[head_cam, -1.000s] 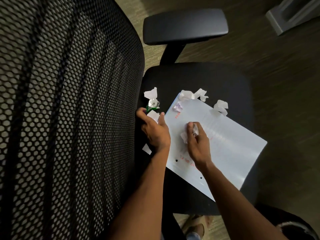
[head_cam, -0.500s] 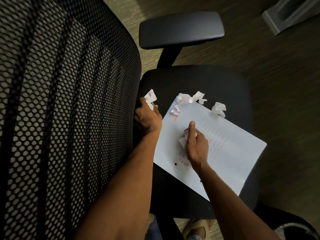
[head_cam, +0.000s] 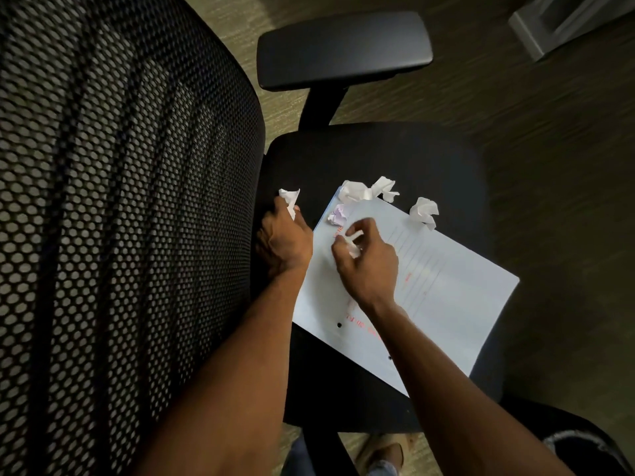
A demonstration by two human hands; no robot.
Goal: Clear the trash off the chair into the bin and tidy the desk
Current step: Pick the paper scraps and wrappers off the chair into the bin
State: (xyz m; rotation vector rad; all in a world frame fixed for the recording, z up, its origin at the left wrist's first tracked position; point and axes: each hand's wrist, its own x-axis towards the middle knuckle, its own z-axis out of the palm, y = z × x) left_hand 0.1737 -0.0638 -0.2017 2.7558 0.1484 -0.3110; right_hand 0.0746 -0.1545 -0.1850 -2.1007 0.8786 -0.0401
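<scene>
A black office chair seat (head_cam: 395,156) carries a white lined sheet of paper (head_cam: 446,297) with red writing. My left hand (head_cam: 283,240) is closed around white paper scraps (head_cam: 289,198) at the seat's back edge, beside the mesh backrest. My right hand (head_cam: 367,262) hovers over the sheet with a small crumpled scrap (head_cam: 352,247) pinched in its fingers. Just beyond it lies a pinkish crumpled scrap (head_cam: 337,214). Two more white crumpled pieces rest at the sheet's far edge: a long one (head_cam: 367,191) and a small ball (head_cam: 425,211).
The mesh backrest (head_cam: 120,218) fills the left of the view. An armrest (head_cam: 343,48) stands beyond the seat. Dark carpet surrounds the chair, with a grey furniture base (head_cam: 570,20) at top right. My foot (head_cam: 381,451) shows below the seat.
My left hand gathered the scraps by the backrest and closed on them. My right hand moved up the sheet toward the pinkish scrap, still holding its crumpled piece.
</scene>
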